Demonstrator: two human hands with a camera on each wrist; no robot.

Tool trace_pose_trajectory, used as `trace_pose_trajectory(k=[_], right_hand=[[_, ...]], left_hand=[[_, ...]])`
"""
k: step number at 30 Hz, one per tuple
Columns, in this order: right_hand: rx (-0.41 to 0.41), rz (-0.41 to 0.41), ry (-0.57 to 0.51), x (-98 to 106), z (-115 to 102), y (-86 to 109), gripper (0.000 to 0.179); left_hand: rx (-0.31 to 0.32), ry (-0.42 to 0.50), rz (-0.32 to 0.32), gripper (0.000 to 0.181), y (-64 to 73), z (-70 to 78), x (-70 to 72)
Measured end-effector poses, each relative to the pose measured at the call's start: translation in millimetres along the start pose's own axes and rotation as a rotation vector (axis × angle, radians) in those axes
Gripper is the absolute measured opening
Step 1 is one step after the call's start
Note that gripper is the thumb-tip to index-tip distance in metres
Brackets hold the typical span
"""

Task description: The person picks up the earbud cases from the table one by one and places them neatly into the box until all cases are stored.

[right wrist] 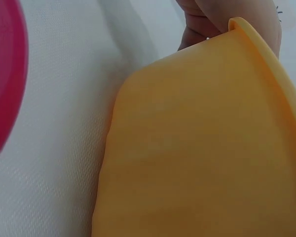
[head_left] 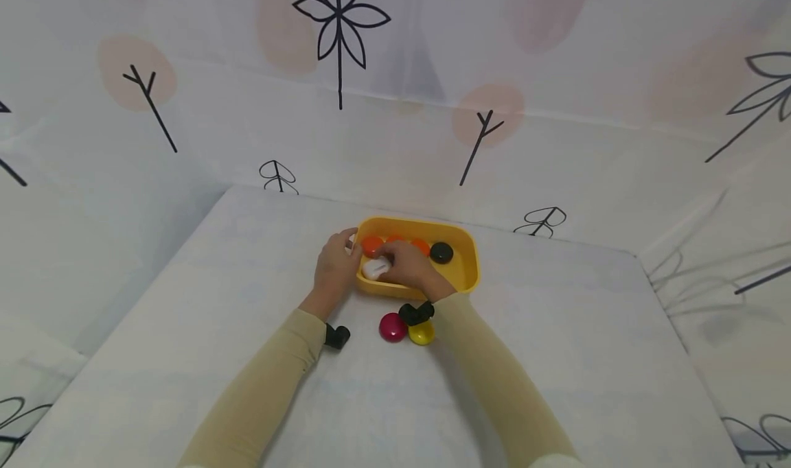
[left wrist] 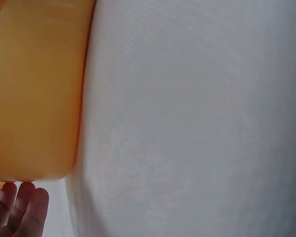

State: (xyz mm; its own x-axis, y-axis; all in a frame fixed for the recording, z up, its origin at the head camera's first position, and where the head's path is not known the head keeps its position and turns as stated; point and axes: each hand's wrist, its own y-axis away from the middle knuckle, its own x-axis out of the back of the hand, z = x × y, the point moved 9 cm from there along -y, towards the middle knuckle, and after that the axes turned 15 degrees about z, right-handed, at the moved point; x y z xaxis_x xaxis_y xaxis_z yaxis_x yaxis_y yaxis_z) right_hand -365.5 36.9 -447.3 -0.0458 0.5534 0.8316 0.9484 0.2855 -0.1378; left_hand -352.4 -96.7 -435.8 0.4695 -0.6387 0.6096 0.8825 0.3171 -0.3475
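At the left end of a yellow tray, my left hand grips the rim. Its fingers touch the outside of the end wall in the left wrist view. My right hand reaches over the near side into the tray, and its fingers pinch a glossy white piece in the near left corner. The hand covers part of that piece. Behind it lie several orange round pieces, partly hidden by the hand, and a black round piece.
On the white cloth-covered table, a dark pink round piece and a yellow round piece lie in front of the tray, under the right wrist. A patterned cloth wall rises close behind the tray.
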Motion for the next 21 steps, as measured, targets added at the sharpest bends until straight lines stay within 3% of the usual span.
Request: trace_pose_trajectory(k=[10,21], right_hand=[[0.036,-0.003,0.021,-1.5,-2.0,1.1,0.044],[0.016,0.011,0.024,-0.8,-0.7,2.0,0.039]], left_hand=[[-0.004,0.005,-0.007,0.041,1.5,-0.1,0.0],[0.014,0.008,-0.008,0.041,1.9,-0.6,-0.4]])
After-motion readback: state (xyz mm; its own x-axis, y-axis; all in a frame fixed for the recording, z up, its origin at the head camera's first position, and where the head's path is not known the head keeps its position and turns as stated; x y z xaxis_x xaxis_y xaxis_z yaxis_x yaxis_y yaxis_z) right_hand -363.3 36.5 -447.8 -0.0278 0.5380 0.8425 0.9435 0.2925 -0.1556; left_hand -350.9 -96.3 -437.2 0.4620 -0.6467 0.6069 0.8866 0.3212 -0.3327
